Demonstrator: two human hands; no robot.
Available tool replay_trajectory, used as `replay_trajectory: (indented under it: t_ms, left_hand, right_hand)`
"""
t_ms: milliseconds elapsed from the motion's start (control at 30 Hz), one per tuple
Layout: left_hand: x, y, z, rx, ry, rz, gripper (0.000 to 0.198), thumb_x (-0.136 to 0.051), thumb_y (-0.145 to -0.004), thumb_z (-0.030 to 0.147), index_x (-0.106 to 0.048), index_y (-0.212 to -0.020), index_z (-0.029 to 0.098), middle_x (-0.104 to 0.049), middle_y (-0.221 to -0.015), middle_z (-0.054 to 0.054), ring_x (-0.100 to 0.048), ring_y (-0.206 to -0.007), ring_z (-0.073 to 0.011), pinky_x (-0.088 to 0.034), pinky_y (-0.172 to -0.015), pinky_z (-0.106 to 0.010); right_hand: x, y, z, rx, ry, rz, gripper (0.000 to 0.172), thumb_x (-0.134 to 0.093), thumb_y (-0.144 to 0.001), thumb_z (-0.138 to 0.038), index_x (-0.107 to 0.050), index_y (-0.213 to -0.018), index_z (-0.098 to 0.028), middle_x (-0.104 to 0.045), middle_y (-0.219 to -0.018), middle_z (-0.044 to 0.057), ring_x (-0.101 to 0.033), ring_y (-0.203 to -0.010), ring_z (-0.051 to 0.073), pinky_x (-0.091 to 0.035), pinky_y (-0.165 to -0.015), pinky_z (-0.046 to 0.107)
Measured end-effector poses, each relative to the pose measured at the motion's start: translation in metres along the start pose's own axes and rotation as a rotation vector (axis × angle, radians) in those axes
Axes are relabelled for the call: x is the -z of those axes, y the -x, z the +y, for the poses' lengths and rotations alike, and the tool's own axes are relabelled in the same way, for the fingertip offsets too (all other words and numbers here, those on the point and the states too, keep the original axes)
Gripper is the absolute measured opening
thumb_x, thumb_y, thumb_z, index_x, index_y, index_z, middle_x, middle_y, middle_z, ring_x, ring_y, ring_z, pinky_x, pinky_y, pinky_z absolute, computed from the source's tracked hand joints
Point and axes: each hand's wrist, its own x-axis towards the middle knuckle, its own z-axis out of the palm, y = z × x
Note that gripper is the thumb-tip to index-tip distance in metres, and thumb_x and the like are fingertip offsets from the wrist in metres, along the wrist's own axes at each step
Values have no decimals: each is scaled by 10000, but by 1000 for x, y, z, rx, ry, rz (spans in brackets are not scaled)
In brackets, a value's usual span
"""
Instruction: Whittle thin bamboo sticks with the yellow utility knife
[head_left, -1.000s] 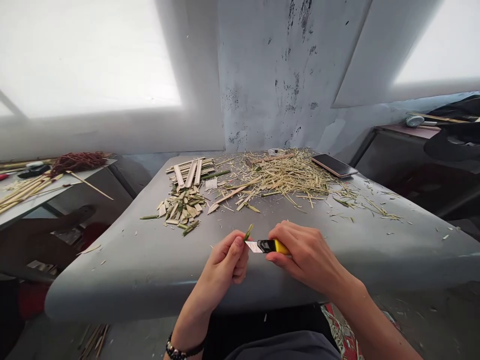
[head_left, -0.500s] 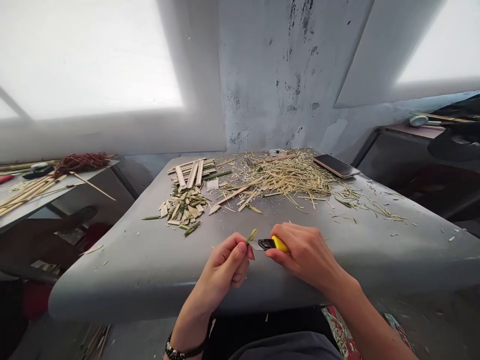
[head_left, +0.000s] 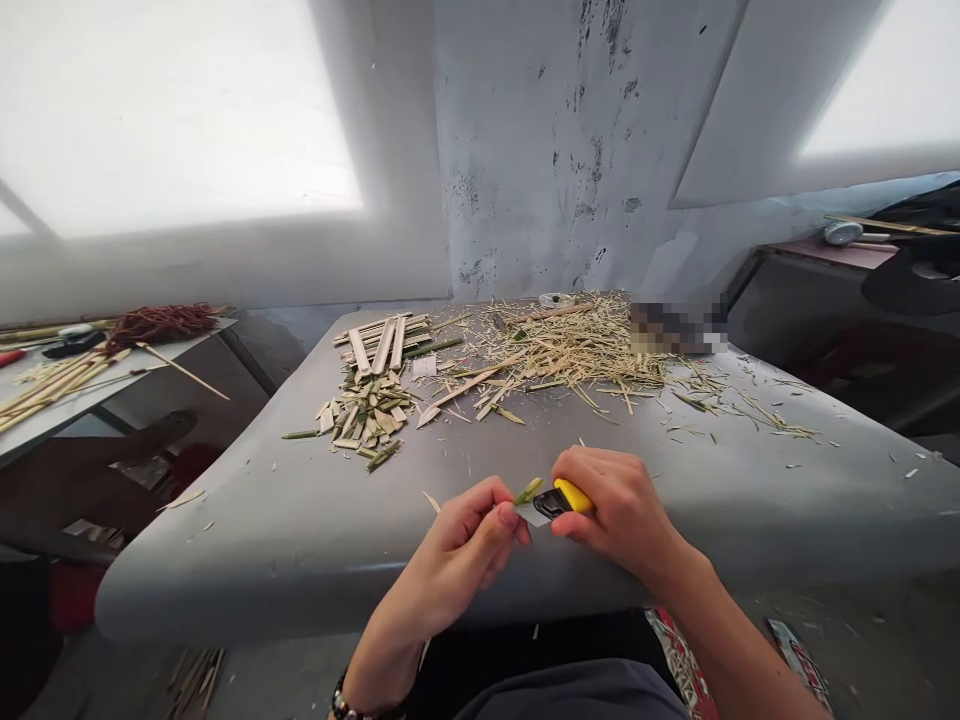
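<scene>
Pinches a green bamboo sliver (head_left: 528,490) with the left hand (head_left: 465,545); grips a yellow utility knife (head_left: 564,499) in the right hand (head_left: 621,510), blade against it.

Bamboo sliver (head_left: 528,490): short, green, thin, tilted up to the right, lower end pinched in left hand (head_left: 469,545) fingertips. Utility knife (head_left: 559,500): yellow handle, black slider, short pale blade out, blade edge against the sliver; gripped in right hand (head_left: 619,510), above near counter (head_left: 300,540) edge.
</scene>
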Motion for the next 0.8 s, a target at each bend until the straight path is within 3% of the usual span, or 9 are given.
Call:
replay_trajectory:
  t_ms: [100,267,433,533,633,700,800]
  left_hand:
    - [-8,3,-3,14,53,-38,395,-517,-1005,556,-555,-867,188,-302,-510,105,-216,-424,-55,-187,-415,-201]
    - [-20,9,0,11,49,29,397,-503,-1013,557,-541,-884,184,-313,-528,105,-218,-443,-53,-172,-418,-195]
    - [-21,13,0,22,85,35,410,-512,-1006,570,-530,-869,183,-299,-512,116,-197,-427,-43,-175,-414,-180]
    - [-21,13,-4,27,109,45,410,-525,-998,576,-524,-866,188,-288,-517,120,-181,-420,-40,-175,-408,-174]
    - [-21,13,-8,42,93,60,407,-510,-1007,570,-532,-874,186,-287,-519,118,-179,-427,-41,-174,-413,-172]
    - [-23,14,-9,51,73,51,410,-499,-1013,567,-538,-878,183,-293,-520,115,-185,-430,-42,-169,-414,-174]
    - [-28,13,-10,45,67,33,412,-488,-1016,568,-537,-882,182,-300,-524,113,-190,-425,-42,-166,-409,-177]
  right_hand:
    - [2,1,-1,26,-65,26,639,-268,-987,-756,-484,-734,-210,-504,-614,-10,-426,-542,126,-277,-568,292]
    - [3,1,-2,29,-84,82,651,-272,-976,-766,-477,-719,-204,-480,-599,-17,-406,-530,114,-270,-560,283]
    - [0,2,-1,38,-74,98,669,-296,-936,-802,-475,-712,-198,-468,-594,-21,-387,-529,110,-264,-561,279]
    - [-1,2,1,48,-49,81,651,-425,-883,-826,-482,-720,-198,-473,-595,-29,-390,-530,109,-266,-559,276]
    - [-1,1,1,44,7,68,448,-606,-978,-548,-484,-725,-200,-501,-604,-33,-404,-546,108,-268,-572,273]
    - [-1,0,0,24,13,74,344,-591,-1019,-314,-470,-717,-203,-499,-599,-42,-388,-542,102,-270,-581,269]
    - [1,1,-1,6,-25,82,304,-562,-1013,-193,-464,-725,-205,-492,-597,-55,-381,-540,94,-279,-587,258]
